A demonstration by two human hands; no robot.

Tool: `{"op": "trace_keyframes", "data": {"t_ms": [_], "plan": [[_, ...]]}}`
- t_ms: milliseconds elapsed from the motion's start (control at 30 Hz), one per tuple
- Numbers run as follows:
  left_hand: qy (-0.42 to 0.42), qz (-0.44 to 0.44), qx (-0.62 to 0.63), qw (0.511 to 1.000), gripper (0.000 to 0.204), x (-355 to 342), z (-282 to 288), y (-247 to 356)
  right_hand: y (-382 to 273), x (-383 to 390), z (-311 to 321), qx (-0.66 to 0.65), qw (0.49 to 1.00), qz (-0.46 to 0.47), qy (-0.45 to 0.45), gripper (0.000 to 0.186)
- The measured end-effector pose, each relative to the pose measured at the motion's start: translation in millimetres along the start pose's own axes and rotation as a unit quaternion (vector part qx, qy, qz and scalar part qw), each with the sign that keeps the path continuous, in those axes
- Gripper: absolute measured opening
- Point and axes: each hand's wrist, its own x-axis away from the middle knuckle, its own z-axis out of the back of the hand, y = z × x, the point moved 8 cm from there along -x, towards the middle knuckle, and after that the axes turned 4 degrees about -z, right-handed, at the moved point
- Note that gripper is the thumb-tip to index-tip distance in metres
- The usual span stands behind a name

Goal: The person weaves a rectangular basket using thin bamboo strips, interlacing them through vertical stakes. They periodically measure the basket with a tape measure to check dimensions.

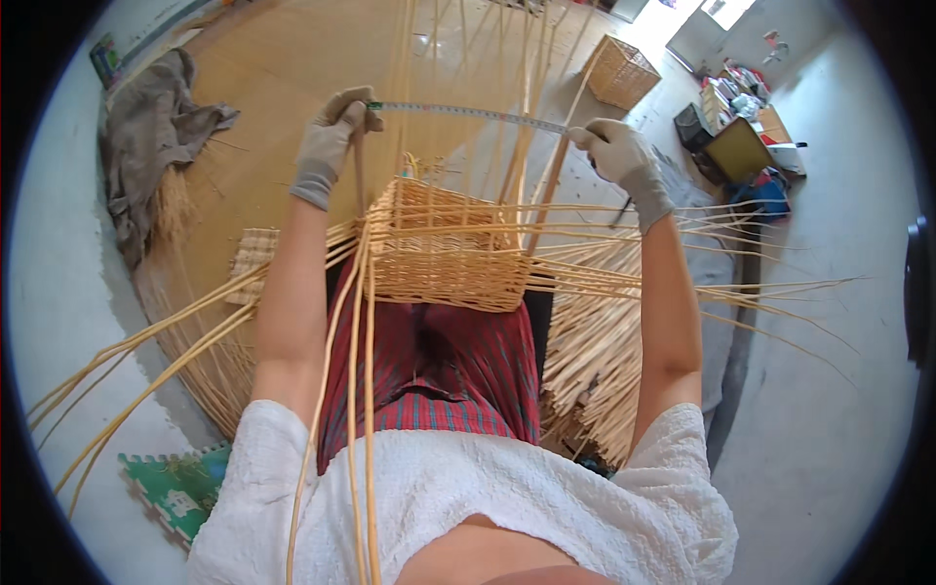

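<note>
1. Nearest is a white shirt [429, 497] with short sleeves. Just past it, red striped cloth [487, 366] covers the person's lap.

2. Long rods [370, 429] run back over the shirt. They come from the wicker basket [448, 278], which is right in front of the lap. More rods poke out to the left, to the right and up.

3. Past the basket, the tape measure [468, 112] is pulled out in the air from hand to hand. It bows just a little.

4. The gloved left hand [339, 132] pinches the tape's green end, fingers closed.

5. The gloved right hand [616, 156] pinches the other end with thumb and fingers close together.

6. A brown stick [549, 195] reaches up to the right hand. I can't tell if the fingers hold it too.

7. By the left sleeve lies a green foam mat [171, 487] with bumpy edges. On the right is a big pile of pale sticks [600, 361].

8. Farther off on the left is a crumpled gray cloth [161, 117].

9. Far away, a second wicker basket [621, 73] sits on the floor [283, 127], near a messy heap of things [736, 132].
</note>
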Motion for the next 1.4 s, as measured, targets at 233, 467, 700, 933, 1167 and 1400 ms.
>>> {"op": "trace_keyframes", "data": {"t_ms": [233, 467, 700, 933, 1167, 1400], "plan": [[0.018, 0.03, -0.018, 0.999, 0.024, -3, -7, 3, 41, 4, -6, -0.034, 0.999, -0.002, 0.039, 0.038], [0.032, 0.029, -0.035, 0.998, 0.022, -5, -2, 1, 22, 8, -10, -0.062, 0.998, -0.013, 0.03, 0.043], [0.031, 0.021, -0.061, 0.997, 0.021, -6, 0, 0, 8, -4, -50, -0.058, 0.988, 0.114, 0.089, 0.049], [0.044, 0.031, -0.009, 0.998, 0.02, -1, 0, 0, 6, 5, -49, -0.06, 0.996, 0.035, 0.059, 0.043], [-0.004, 0.013, -0.013, 1.0, 0.025, 0, -10, 15, 15, 13, -36, -0.123, 0.992, 0.038, -0.008, 0.042], [0.023, 0.037, -0.029, 0.999, 0.026, 0, -25, 10, 70, -18, -19, -0.233, 0.968, 0.093, 0.008, 0.034]]}}
